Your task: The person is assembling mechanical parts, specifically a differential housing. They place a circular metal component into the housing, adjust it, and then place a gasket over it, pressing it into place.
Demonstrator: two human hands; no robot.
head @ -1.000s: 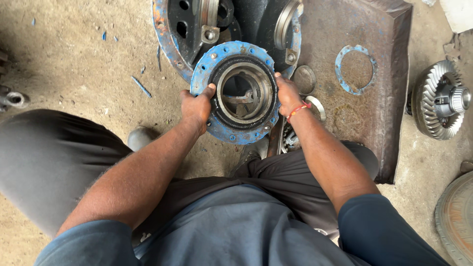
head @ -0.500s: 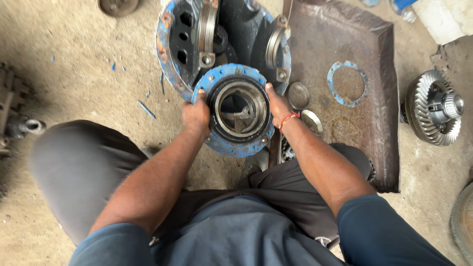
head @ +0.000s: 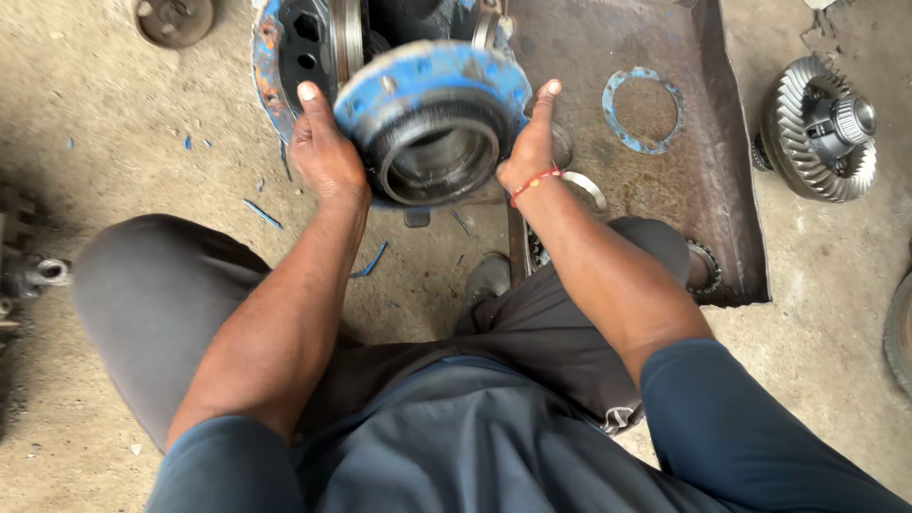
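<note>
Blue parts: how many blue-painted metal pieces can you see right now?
3. The blue flanged hub held between both hands; the blue housing just behind it; the thin blue ring gasket lying flat on the metal tray. Others may be hidden behind the hub.

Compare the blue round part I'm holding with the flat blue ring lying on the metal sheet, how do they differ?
The blue flanged hub is thick and deep, with a dark bore; the flat blue ring is thin, a mere outline with the sheet showing through. The hub is gripped between the left hand and right hand, tilted; the ring lies flat and untouched on the rusty metal sheet. The hub looks larger. Both are round, blue and worn.
</note>
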